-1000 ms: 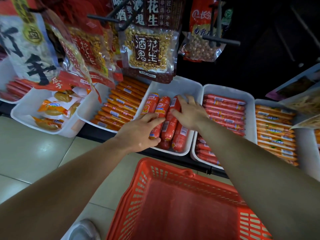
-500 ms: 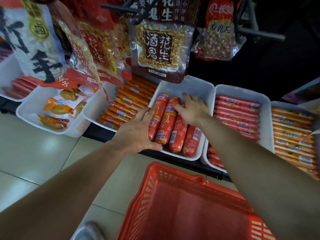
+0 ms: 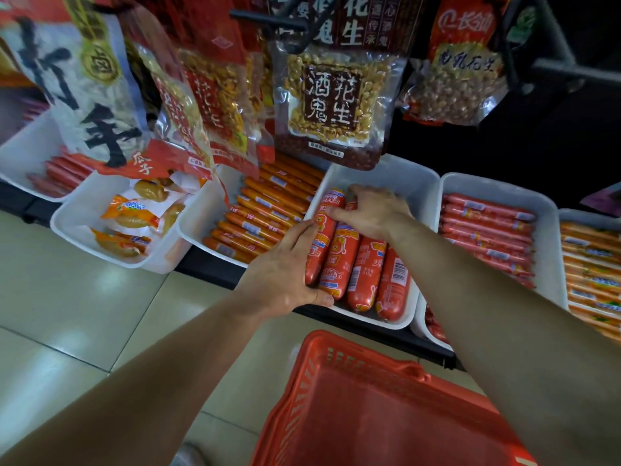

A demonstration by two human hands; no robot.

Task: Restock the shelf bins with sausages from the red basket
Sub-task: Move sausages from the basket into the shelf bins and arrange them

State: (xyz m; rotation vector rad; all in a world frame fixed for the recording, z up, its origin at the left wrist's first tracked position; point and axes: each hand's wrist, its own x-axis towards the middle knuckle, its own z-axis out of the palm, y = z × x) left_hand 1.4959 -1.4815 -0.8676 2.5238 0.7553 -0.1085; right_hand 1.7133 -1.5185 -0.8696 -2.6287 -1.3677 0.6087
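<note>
Several thick red sausages (image 3: 364, 270) lie side by side in the middle white bin (image 3: 403, 176) on the low shelf. My left hand (image 3: 282, 277) grips the leftmost sausage, fingers along its left side and thumb under its near end. Over the far ends of the row rests my right hand (image 3: 373, 213), its thumb stretched left across the leftmost sausage. Below the shelf stands the red basket (image 3: 353, 351); no sausages show in the part of it I can see.
Neighbouring white bins hold thin orange sausages (image 3: 262, 213), thin red sausages (image 3: 487, 230), more orange ones (image 3: 591, 264) and yellow snack packets (image 3: 134, 223). Peanut bags (image 3: 332, 95) hang low on black hooks over the bins. Tiled floor lies to the left.
The thick sausages now lie in a straighter row. My left hand has closed round the leftmost one and my right hand has shifted left over the far ends.
</note>
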